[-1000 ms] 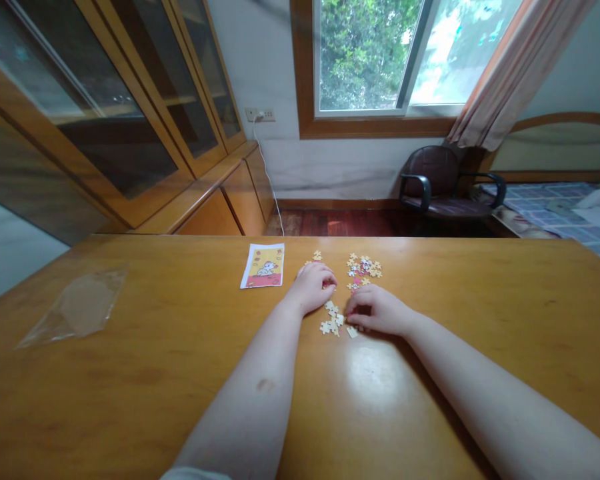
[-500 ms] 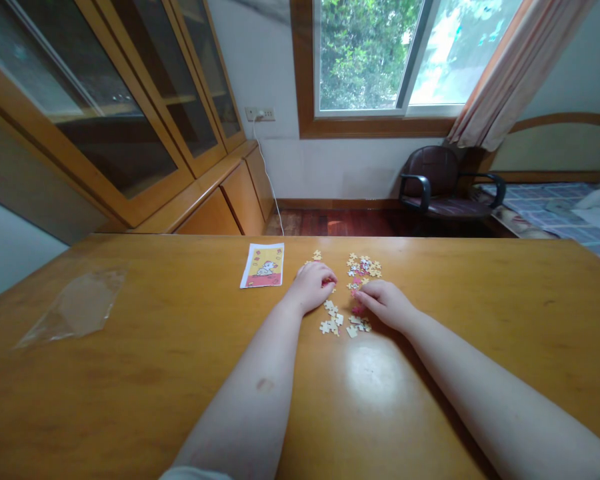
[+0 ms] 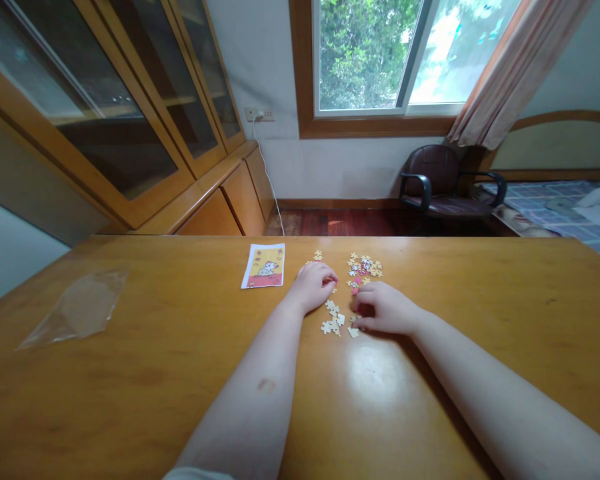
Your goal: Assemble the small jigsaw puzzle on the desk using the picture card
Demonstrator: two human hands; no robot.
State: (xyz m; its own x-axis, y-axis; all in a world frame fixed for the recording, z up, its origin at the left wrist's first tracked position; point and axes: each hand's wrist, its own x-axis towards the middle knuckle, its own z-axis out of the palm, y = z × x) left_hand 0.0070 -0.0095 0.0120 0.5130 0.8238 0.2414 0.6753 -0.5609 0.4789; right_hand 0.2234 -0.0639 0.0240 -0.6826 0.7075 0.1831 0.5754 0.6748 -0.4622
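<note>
Small jigsaw pieces lie in loose groups on the wooden table. My left hand (image 3: 316, 285) rests among them with its fingers curled; some pink shows by the fingertips, but what they hold, if anything, is hidden. Over the near right pieces, my right hand (image 3: 384, 308) has its thumb and fingers apart, the thumb close to a pale piece (image 3: 353, 332). Beyond it is a cluster of yellow, white and pink pieces (image 3: 364, 266). Pale, plain-faced pieces (image 3: 334, 320) lie between the hands. A picture card (image 3: 263, 267) with a white cartoon animal lies left of my left hand.
A clear plastic bag (image 3: 80, 308) lies flat on the table (image 3: 145, 400) at the left. Past the far edge stand a dark office chair (image 3: 437, 181) and a bed (image 3: 565, 207). A glass-doored cabinet (image 3: 200, 160) lines the left wall.
My right hand has moved slightly toward me, and its thumb and fingers have spread over the near right pieces. My left hand has stayed in place.
</note>
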